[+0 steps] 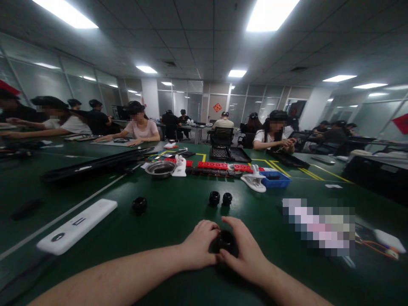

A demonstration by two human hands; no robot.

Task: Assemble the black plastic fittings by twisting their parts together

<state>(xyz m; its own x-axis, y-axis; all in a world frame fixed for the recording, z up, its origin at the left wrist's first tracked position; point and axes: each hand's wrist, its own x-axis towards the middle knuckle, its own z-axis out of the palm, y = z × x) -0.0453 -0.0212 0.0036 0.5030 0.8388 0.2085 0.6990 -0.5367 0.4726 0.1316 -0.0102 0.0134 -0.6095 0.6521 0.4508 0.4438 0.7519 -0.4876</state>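
In front of me on the green table is a black ring-shaped plastic fitting (226, 239), which looks like a cable gland. My right hand (247, 250) curves round its right side, thumb in front and fingers behind. Against its left side, my left hand (200, 242) has curled fingers and a thumb closed on it. The lower part of the fitting is dark and partly hidden by the hands. Beyond them stand two similar black glands, a left one (214, 198) and a right one (227, 199). Another black gland (139, 205) sits farther left.
A white power bank (78, 225) with a cable lies left. Behind are a metal bowl (160, 168), white clips (254, 178), a red strip (213, 165) and a blue tray (276, 179). A blurred-out item (321, 225) lies right. Several people sit at tables beyond.
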